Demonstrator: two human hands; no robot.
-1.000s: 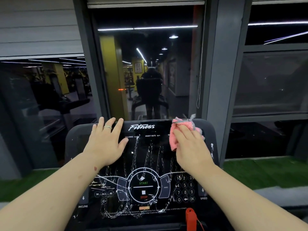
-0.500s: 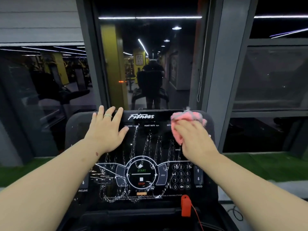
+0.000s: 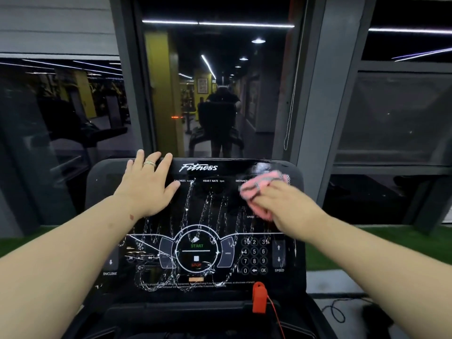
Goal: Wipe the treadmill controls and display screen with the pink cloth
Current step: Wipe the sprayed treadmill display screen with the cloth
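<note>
Though blurred, the pink cloth [image 3: 263, 185] looks bunched against the display screen [image 3: 212, 199].

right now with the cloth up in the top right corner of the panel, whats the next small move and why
Probably sweep the pink cloth leftward across the top of the panel, toward the left hand. The right hand presses it at the upper right, where the surface looks smeared wet, while white streaks cover the middle and the start button area below, apparently unwiped.
</note>
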